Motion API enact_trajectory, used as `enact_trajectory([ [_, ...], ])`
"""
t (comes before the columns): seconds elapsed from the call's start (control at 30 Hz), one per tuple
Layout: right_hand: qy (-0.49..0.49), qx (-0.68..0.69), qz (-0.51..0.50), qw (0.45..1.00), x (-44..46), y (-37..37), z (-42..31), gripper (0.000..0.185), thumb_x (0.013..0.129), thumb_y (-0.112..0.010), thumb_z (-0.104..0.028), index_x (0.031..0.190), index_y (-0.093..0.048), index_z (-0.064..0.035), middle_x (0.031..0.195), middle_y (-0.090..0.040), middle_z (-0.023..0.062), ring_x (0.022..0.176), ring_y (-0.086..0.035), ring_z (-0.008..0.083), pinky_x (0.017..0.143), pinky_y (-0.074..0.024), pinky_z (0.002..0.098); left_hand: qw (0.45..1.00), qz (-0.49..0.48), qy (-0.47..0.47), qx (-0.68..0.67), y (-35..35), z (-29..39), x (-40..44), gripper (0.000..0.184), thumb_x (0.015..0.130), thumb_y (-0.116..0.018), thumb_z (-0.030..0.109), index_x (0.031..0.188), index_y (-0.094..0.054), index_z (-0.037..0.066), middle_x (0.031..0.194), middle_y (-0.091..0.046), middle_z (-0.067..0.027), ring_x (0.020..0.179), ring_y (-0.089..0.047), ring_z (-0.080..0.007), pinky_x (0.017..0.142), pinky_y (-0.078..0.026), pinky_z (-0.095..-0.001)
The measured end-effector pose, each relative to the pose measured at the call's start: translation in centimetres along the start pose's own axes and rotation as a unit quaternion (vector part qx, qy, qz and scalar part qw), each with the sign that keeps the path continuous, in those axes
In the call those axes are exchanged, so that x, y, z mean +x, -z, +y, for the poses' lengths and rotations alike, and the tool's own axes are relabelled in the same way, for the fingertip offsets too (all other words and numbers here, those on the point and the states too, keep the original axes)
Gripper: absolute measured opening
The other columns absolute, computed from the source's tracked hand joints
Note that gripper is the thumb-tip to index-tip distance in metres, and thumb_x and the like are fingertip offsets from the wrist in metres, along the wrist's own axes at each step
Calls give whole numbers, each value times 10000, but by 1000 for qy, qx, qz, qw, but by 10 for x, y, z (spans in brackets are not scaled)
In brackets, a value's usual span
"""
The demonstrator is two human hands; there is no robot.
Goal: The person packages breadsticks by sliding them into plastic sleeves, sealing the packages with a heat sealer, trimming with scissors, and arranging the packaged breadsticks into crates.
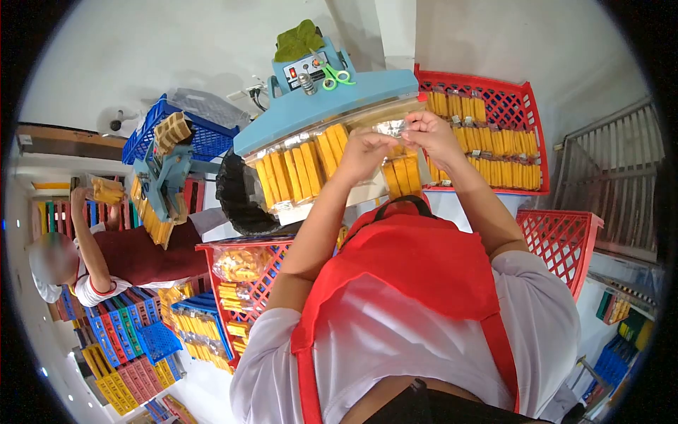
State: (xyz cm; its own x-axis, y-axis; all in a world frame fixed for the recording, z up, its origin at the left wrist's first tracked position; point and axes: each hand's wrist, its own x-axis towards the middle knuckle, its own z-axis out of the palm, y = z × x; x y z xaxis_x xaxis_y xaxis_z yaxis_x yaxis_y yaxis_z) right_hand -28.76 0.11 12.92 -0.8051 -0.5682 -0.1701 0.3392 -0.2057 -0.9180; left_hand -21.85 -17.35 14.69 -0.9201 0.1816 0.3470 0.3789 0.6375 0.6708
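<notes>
My left hand (367,152) and my right hand (432,136) are both closed in a pinch at the top of a clear plastic pouch (401,175). Yellow sticks fill the lower part of this pouch, and its shiny upper part lies between my fingers. Right in front of my hands is a light blue bag sealer (332,102) with a long bar. Several packed pouches of yellow sticks (300,169) lie in a row along that bar, to the left of my left hand. Exactly how my fingertips grip the film is too small to tell.
Green-handled scissors (335,76) and a green cloth (299,41) rest on the sealer. A red crate (533,134) of packed pouches stands at the right, another red crate (565,240) nearer me. A black bag (240,194) hangs at left. Beyond, a co-worker (148,254) handles yellow sticks.
</notes>
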Motion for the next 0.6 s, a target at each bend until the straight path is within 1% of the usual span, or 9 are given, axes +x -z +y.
enact_trajectory([
  [0.03, -1, -1, -2, 1000, 2, 0, 1, 274, 736, -571, 19, 987, -466, -16, 773, -573, 50, 703, -567, 116, 624, -448, 221, 1000, 2, 1, 0, -1, -6, 4, 105, 791, -538, 33, 835, -632, 21, 729, -568, 9, 657, -500, -70, 611, -419, -204],
  [0.07, 20, -16, -5, 1000, 5, -1, 3, 270, 733, -583, 0, 980, -474, -3, 774, -581, 59, 702, -566, 113, 621, -447, 218, 980, -39, 103, -163, -3, -14, 8, 113, 779, -558, 48, 856, -638, 25, 771, -597, -11, 687, -521, -71, 639, -430, -212],
  [0.1, 40, -32, -9, 999, 7, -1, 5, 270, 729, -595, -20, 973, -482, 9, 774, -589, 69, 701, -565, 110, 618, -445, 214, 922, -78, 199, -322, -3, -15, 10, 133, 768, -578, 63, 878, -644, 28, 813, -625, -31, 716, -543, -71, 667, -441, -221],
  [0.2, 50, -52, -12, 997, 13, 6, 10, 298, 735, -597, -36, 1004, -480, 10, 779, -588, 50, 710, -555, 92, 652, -441, 216, 941, -64, 204, -261, -5, -16, 10, 196, 762, -589, 75, 951, -622, 37, 915, -629, -49, 772, -552, -70, 714, -442, -221],
  [0.33, 52, -32, -5, 998, 9, 7, 14, 297, 747, -598, -69, 1017, -507, 15, 805, -593, 44, 726, -549, 91, 689, -433, 225, 960, -25, 191, -204, -16, -12, 3, 201, 765, -577, 61, 962, -615, 41, 937, -627, -52, 774, -554, -69, 715, -442, -212],
  [0.4, 71, -113, -111, 985, 6, 10, 17, 243, 758, -599, -109, 968, -565, 10, 828, -600, 36, 747, -542, 87, 709, -424, 232, 967, -2, 139, -213, -19, -14, 2, 237, 769, -567, 57, 1004, -595, 49, 930, -629, -59, 754, -552, -58, 701, -444, -211],
  [0.43, 69, -114, -111, 985, 8, 16, 21, 243, 758, -599, -109, 968, -565, 10, 828, -600, 36, 747, -542, 87, 709, -424, 232, 967, -1, 140, -214, -18, -14, 2, 237, 769, -567, 57, 1004, -595, 49, 930, -629, -59, 754, -552, -58, 701, -444, -211],
  [0.5, 9, -131, -137, 982, 14, 25, 25, 185, 766, -600, -144, 883, -613, -2, 851, -604, 38, 774, -536, 89, 727, -417, 234, 946, -97, 186, -247, -13, -14, 4, 276, 762, -574, 58, 1038, -581, 65, 918, -632, -59, 745, -550, -56, 694, -447, -219],
  [0.6, 13, -135, -114, 984, 11, 22, 24, 165, 764, -604, -148, 839, -624, -2, 848, -606, 42, 795, -536, 90, 739, -413, 235, 954, -90, 206, -196, -11, -8, 5, 289, 756, -582, 68, 1045, -575, 66, 890, -635, -57, 725, -548, -57, 670, -449, -224],
])
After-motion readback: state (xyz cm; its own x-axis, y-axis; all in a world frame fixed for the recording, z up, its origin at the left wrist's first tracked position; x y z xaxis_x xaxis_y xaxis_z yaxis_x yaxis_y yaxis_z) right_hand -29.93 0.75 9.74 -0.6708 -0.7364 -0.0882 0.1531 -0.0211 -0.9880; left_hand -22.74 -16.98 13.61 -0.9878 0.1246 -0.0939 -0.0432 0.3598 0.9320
